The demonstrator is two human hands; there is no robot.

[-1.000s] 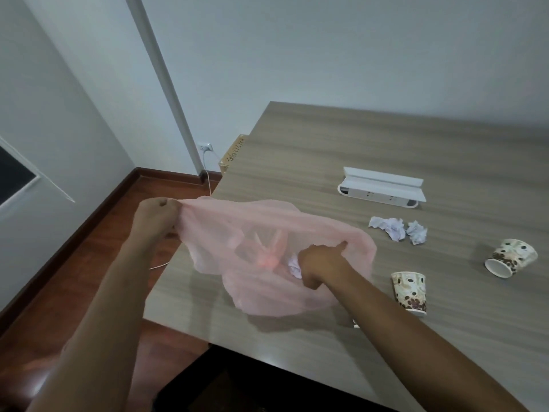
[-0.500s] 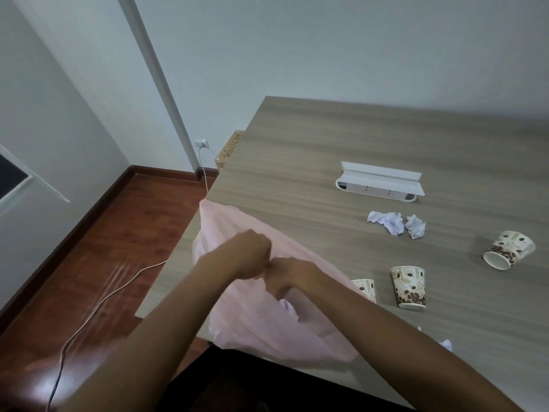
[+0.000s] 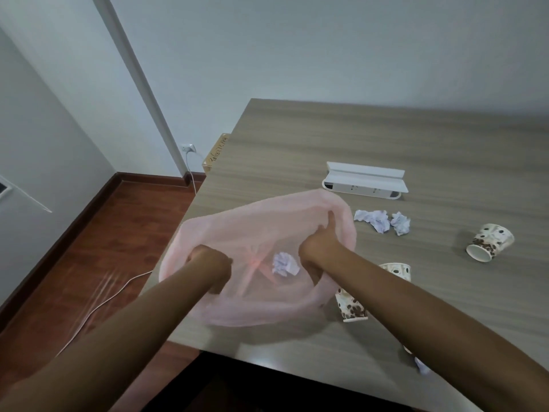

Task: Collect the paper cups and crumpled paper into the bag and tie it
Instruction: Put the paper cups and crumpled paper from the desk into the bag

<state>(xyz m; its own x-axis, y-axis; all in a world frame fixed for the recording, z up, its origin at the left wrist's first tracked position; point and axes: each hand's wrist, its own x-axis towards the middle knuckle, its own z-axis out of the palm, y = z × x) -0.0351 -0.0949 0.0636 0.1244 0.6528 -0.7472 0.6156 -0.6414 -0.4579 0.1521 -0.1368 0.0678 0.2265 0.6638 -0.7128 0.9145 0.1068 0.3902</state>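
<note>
Though near bag, cups outside.

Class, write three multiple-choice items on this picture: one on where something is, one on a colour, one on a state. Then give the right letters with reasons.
1. Where does the crumpled paper ball nearest the person lie?
A. inside the bag
B. on the floor
C. in a cup

2. What colour is the bag?
A. black
B. pink
C. green

3. How is the bag's mouth?
A. knotted
B. held open
C. folded flat

Answers: 1 A, the ball shows through the open mouth. 2 B, the plastic is pale translucent pink. 3 B, the left hand and the right hand each have a grip on the rim and spread it.
</note>
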